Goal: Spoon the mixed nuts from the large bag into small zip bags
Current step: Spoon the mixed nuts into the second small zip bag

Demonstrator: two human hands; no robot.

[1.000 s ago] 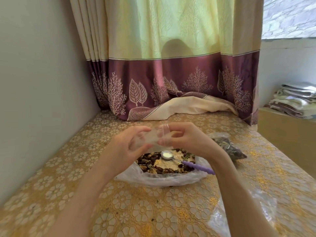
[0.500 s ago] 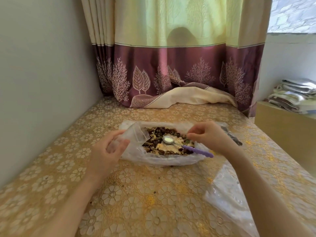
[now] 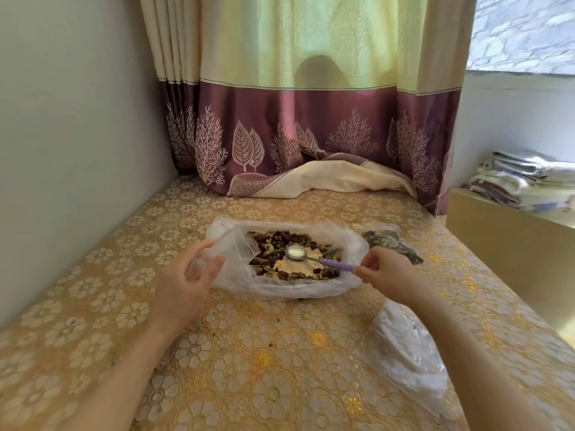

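So the big bag [image 3: 281, 284] of nuts [image 3: 273, 244] sat open in the middle of the table [image 3: 249, 368], its mouth spread wide and the plastic rolled down around the sides. The mix inside was mostly dark bits with paler stuff in the center. A spoon [image 3: 314, 259] lay right on top of the nuts, bowl facing up near the middle of the bag and its purple handle pointing off to the right.

The right hand [image 3: 387, 270] was at the bag's right edge, fingers curled, thumb and forefinger pinching the very end of that purple handle. The spoon was resting on the nuts, not lifted.

The left hand [image 3: 186, 275] was at the bag's left edge, holding a small clear zip bag [image 3: 230, 253]. Thumb in front, fingers curled behind it, so the little bag was gripped at its lower end and its open mouth leaned over toward the nuts. It looked empty as far as I could tell, but clear plastic over clear plastic made that hard to judge.

Just past the right hand, touching the big bag's far right corner, lay a filled pouch [image 3: 390, 244] of dark mix. Nearer the right forearm was a pile of clear bags [image 3: 404, 346]. Purple curtain [image 3: 311, 129] at the back, folded cloths [image 3: 525, 178] off to the right.
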